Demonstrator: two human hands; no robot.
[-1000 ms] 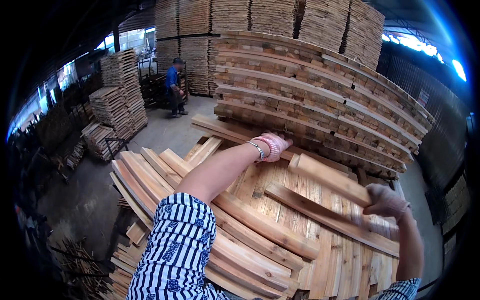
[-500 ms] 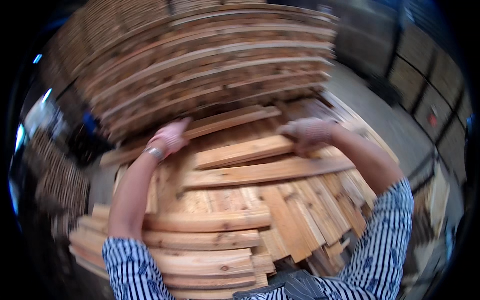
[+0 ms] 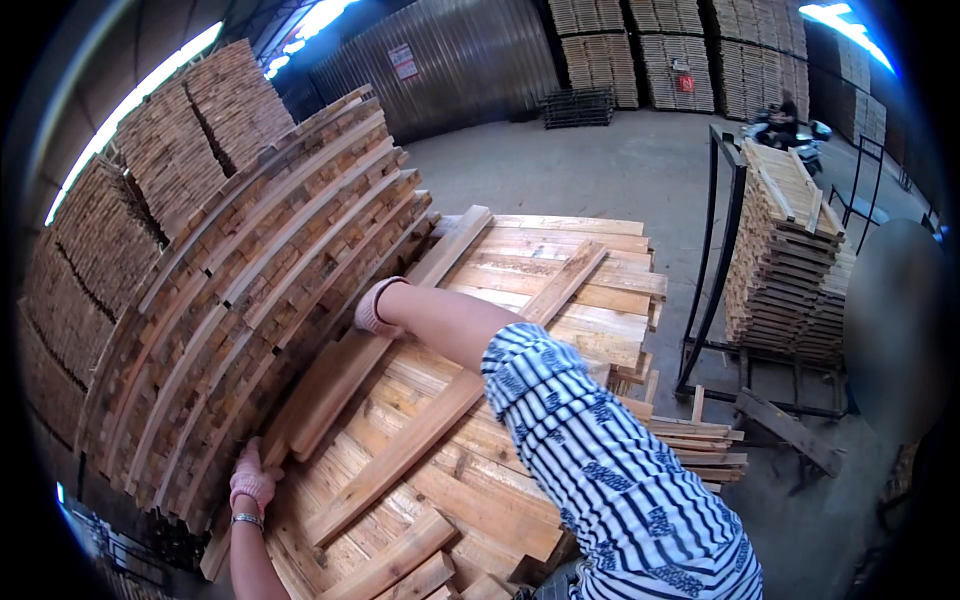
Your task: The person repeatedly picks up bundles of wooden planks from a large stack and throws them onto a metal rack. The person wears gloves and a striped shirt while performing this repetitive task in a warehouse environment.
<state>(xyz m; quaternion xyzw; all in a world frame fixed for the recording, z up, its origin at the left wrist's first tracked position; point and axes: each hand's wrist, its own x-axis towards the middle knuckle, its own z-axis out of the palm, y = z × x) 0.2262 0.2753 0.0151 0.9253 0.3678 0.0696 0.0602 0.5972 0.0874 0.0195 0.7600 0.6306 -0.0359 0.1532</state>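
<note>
The two hands are well apart along a short board, which lies lengthwise at the foot of a tall lumber stack, on top of a layer of planks. The right hand, in a pale pink knit glove, is at the board's far end; its fingers are hidden, so whether they are clamped on the wood cannot be told. The left hand, gloved alike and with a metal band at the wrist, is beside the near end, fingers against the wood; how firmly they close also cannot be told.

A long strip runs diagonally across the planks, roughly alongside the board and apart from it. Shorter thick pieces lie near the lower edge.

Of writing, a white and red rectangular sign hangs on the corrugated metal wall, its characters too small to make out. A red label sits on one of the far stacks, likewise too small to read. The right sleeve is striped dark and white, with dark blue printed patches.

At the right, slatted wood is piled beside a black metal frame; beyond it a person is at a scooter. A blurred grey shape fills part of the right edge.
</note>
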